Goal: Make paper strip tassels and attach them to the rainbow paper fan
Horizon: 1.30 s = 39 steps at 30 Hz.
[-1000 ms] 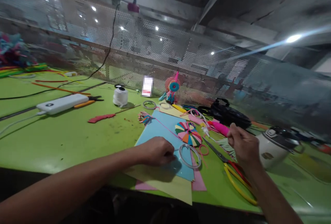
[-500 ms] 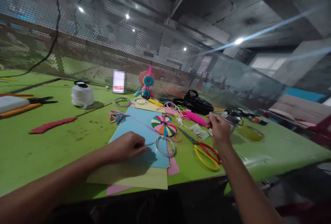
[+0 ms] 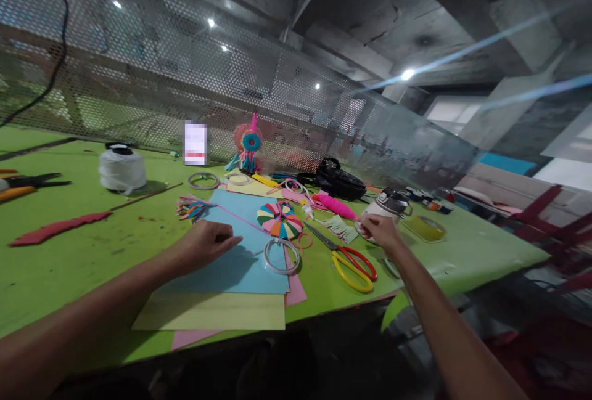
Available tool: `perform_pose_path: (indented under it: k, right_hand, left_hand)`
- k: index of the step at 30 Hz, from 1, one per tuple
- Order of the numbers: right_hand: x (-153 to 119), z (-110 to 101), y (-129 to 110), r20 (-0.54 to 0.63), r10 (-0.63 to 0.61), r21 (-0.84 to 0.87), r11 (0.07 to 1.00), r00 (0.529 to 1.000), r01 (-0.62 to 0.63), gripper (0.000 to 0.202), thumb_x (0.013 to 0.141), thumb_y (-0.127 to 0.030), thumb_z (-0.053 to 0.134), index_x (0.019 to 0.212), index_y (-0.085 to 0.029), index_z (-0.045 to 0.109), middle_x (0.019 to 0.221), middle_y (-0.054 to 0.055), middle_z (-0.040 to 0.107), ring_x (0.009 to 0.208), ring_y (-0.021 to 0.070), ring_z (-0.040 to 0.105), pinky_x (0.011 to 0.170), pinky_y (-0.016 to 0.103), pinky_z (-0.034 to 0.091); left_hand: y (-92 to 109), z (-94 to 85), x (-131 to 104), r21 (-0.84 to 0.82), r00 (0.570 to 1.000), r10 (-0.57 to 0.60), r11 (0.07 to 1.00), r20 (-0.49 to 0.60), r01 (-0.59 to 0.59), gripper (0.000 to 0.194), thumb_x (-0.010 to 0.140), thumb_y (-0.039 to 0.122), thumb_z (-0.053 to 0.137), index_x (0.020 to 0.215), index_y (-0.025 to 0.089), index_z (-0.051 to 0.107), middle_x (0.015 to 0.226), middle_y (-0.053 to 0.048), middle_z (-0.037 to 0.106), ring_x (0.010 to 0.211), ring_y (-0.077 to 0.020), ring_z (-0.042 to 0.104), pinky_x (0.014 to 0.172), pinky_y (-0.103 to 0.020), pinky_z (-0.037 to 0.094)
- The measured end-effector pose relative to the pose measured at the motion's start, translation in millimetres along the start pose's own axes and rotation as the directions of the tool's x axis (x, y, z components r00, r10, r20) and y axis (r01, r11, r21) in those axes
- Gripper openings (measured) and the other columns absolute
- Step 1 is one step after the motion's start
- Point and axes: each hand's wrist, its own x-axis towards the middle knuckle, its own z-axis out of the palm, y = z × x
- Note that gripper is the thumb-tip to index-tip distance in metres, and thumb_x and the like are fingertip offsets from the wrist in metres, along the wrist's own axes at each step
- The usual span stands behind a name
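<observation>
My left hand point(image 3: 210, 243) is closed above the blue paper point(image 3: 247, 267); whatever its fingers may hold is too small to make out. Over at the right, my right hand point(image 3: 379, 230) has its fingers pinched together beside the bright pink yarn bundle point(image 3: 337, 206), in front of a white cup with a dark lid point(image 3: 391, 203); its fingertips show nothing I can name. Between the hands lie a striped multicoloured paper disc point(image 3: 280, 221), a clear ring point(image 3: 282, 256) and scissors with red and yellow handles point(image 3: 354, 267). A tassel of coloured strands point(image 3: 194, 207) rests at the paper's left edge.
A white spool point(image 3: 123, 169), a red crinkled strip point(image 3: 62, 227) and pliers point(image 3: 39, 181) lie on the left. Behind stand a pink and blue ornament point(image 3: 251, 143) and a bright screen point(image 3: 195, 142). A black bag point(image 3: 340, 179) and yellow dish point(image 3: 425, 228) are further right.
The view has shifted right. My left hand has moved back and left over the blue paper, away from the clear ring. My right hand stays pinched, now lower, just beyond the pink bundle's near end.
</observation>
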Motion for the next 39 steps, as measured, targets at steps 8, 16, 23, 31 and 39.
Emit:
perform_pose_path:
  k: [8, 16, 23, 31, 39]
  right_hand:
    - [28.5, 15.6, -1.0, 0.176, -0.046, -0.252, 0.964, 0.983, 0.090, 0.022, 0.062, -0.031, 0.058, 0.047, -0.015, 0.061, 0.043, 0.001, 0.054, 0.042, 0.0111, 0.045, 0.046, 0.023, 0.031]
    - [-22.8, 62.0, -76.9, 0.501, -0.134, -0.190, 0.947, 0.855, 0.259, 0.046, 0.083, -0.052, 0.043, 0.065, -0.015, 0.065, 0.053, 0.001, 0.057, 0.049, 0.0118, 0.049, 0.050, 0.023, 0.035]
    - [-72.2, 59.5, -99.2, 0.628, -0.385, -0.026, 0.858, 0.676, 0.513, 0.029, 0.087, -0.037, 0.046, 0.077, -0.018, 0.066, 0.080, 0.004, 0.065, 0.074, 0.0146, 0.056, 0.070, 0.026, 0.041]
    - [1.1, 11.7, -19.0, 0.334, -0.158, -0.414, 0.861, 0.929, 0.295, 0.024, 0.076, -0.031, 0.052, 0.064, -0.017, 0.067, 0.058, 0.003, 0.063, 0.055, 0.0159, 0.053, 0.053, 0.026, 0.036]
    - [22.7, 33.8, -24.4, 0.378, -0.171, -0.353, 0.882, 0.910, 0.312, 0.022, 0.073, -0.029, 0.052, 0.062, -0.016, 0.066, 0.055, 0.002, 0.063, 0.053, 0.0148, 0.053, 0.052, 0.025, 0.036]
  left_hand:
    - [-13.0, 1.7, 1.8, 0.059, 0.999, 0.023, 0.998, -0.027, -0.021, 0.040, 0.082, 0.044, 0.043, 0.055, 0.015, 0.047, 0.050, 0.004, 0.036, 0.049, -0.0079, 0.030, 0.049, -0.022, 0.020]
    - [-8.0, -4.9, -4.7, 0.046, 0.987, 0.149, 0.987, 0.055, -0.152, 0.028, 0.082, 0.034, 0.047, 0.071, 0.014, 0.062, 0.063, -0.001, 0.058, 0.055, -0.0094, 0.044, 0.052, -0.022, 0.028]
    - [-2.1, -10.0, -8.3, 0.015, 0.960, 0.235, 0.971, 0.153, -0.240, 0.017, 0.078, 0.027, 0.052, 0.076, 0.017, 0.066, 0.078, -0.004, 0.059, 0.064, -0.0112, 0.051, 0.061, -0.022, 0.036]
    - [4.1, -9.0, -9.4, 0.024, 0.967, 0.199, 0.979, 0.157, -0.205, 0.019, 0.081, 0.024, 0.048, 0.077, 0.018, 0.066, 0.081, -0.003, 0.056, 0.065, -0.0116, 0.051, 0.062, -0.024, 0.037]
    - [-17.2, -13.5, -0.2, 0.092, 0.986, 0.143, 0.984, 0.082, -0.150, 0.024, 0.084, 0.027, 0.045, 0.078, 0.017, 0.066, 0.077, -0.004, 0.060, 0.066, -0.0124, 0.051, 0.063, -0.024, 0.036]
